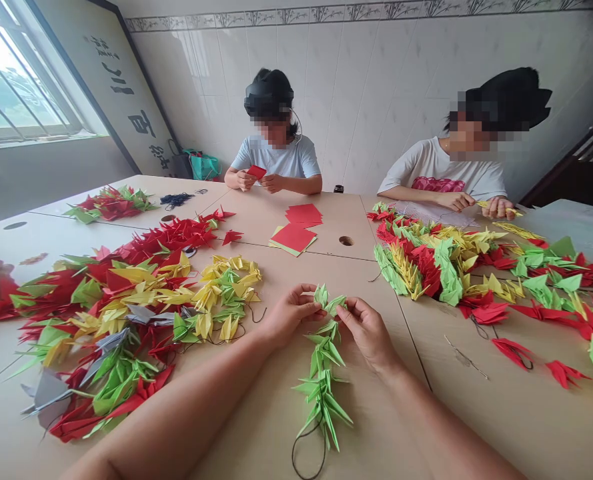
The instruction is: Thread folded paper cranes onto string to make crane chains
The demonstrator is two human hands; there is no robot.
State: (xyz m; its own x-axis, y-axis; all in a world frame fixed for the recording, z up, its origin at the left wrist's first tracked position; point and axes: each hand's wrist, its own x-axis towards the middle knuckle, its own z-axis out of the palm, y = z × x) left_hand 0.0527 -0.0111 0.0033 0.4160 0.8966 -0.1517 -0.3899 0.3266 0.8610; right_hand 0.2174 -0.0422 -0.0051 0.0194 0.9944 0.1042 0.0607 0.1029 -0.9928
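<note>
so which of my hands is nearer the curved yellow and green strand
Left. Your left hand is just right of the curved strand; your right hand is farther right, across the green paper string.

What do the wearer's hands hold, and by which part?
Left hand and right hand pinch a strand of folded light-green paper pieces at its end farthest from the wearer.

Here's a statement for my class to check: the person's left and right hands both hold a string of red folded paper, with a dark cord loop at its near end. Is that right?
Not quite: the string of folded paper is light green, not red, as the head view shows. The left hand, right hand and dark cord loop are correctly described.
</note>
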